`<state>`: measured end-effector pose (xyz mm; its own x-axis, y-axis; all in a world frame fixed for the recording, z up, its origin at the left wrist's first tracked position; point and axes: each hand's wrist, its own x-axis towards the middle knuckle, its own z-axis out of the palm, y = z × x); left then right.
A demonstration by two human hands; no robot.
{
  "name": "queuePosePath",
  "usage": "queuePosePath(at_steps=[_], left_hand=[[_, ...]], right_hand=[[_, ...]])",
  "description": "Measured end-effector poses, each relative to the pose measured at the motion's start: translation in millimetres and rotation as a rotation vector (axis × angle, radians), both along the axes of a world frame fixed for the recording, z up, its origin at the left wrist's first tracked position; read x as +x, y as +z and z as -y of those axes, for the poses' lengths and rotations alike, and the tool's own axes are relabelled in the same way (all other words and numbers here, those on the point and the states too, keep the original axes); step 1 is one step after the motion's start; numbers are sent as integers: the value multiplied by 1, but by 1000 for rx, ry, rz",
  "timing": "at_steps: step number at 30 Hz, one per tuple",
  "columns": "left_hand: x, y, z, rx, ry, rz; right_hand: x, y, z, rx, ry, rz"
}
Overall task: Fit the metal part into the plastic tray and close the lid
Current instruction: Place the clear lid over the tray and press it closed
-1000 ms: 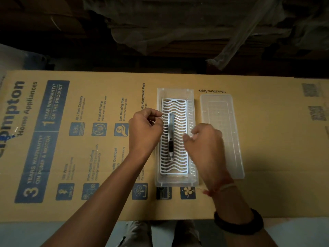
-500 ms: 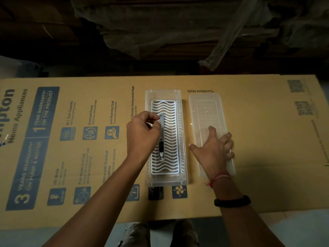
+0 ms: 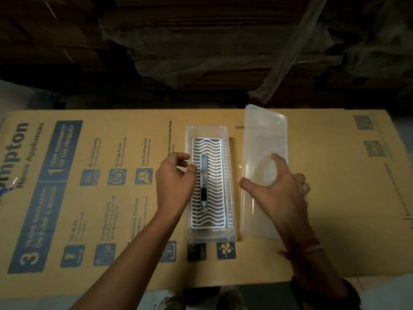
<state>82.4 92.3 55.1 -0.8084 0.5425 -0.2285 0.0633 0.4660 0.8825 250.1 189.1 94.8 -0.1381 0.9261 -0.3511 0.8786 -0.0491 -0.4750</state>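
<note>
Metal part [image 3: 203, 183], a slim silver strip with a black section near its lower end, lies lengthwise along the middle of the white wavy grid [image 3: 207, 182] inside the clear plastic tray [image 3: 232, 236], at the centre of the frame. The left hand [image 3: 175, 180] sits just left of the part, over the tray's left rim, with fingers loosely curled and holding nothing; its fingertips are close to the part's upper half, though whether they touch it cannot be told. To the right of the tray, the right hand [image 3: 277, 186] grips the clear lid [image 3: 264, 139], thumb on its left edge and fingers spread across its top face, and the lid is tilted with its far end raised off the surface. Counted: 1 metal part, 1 grid, 1 tray, 1 lid, 2 hands. The tray holds the grid and, on it, the part. Everything rests on a flattened printed cardboard sheet [image 3: 89, 198] that fills the lower half of the frame.
</note>
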Motion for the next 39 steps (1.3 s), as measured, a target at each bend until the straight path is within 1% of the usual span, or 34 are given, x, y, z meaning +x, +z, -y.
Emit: queuePosePath(at_steps=[2,5,11,15,20,24,28,30,32,34,35,36,37,39], left_hand=[[-3,-1,2,-27,34,58],[-6,1,6,-52,66,173],[-10,-5,16,-66,63,317],[-7,-11,21,-21,76,304],[-9,-24,22,-11,90,316],[-11,-32,22,-33,75,287],[-11,-36,19,-58,97,307],[-11,-37,18,-59,99,305],[-11,-37,19,-52,95,294],[-8,-36,23,-49,85,289],[-6,-36,27,-54,76,293],[-3,-35,32,-54,64,307],[0,-34,38,-48,51,331],[7,-30,52,-46,25,377]], right_hand=[[-13,11,19,-7,66,-12],[-36,6,43,-6,139,19],[-69,-20,71,-8,171,92],[-80,-33,79,21,173,123],[-86,-43,81,71,177,171],[-86,-48,81,97,191,208],[-84,-51,80,113,226,218],[-78,-51,78,82,253,147],[-65,-47,74,-25,191,-64],[-44,-42,72,-137,56,-318],[-32,-40,72,-191,-14,-416],[-20,-39,73,-249,-67,-467],[-8,-40,75,-291,-92,-466],[13,-43,79,-343,-96,-402]])
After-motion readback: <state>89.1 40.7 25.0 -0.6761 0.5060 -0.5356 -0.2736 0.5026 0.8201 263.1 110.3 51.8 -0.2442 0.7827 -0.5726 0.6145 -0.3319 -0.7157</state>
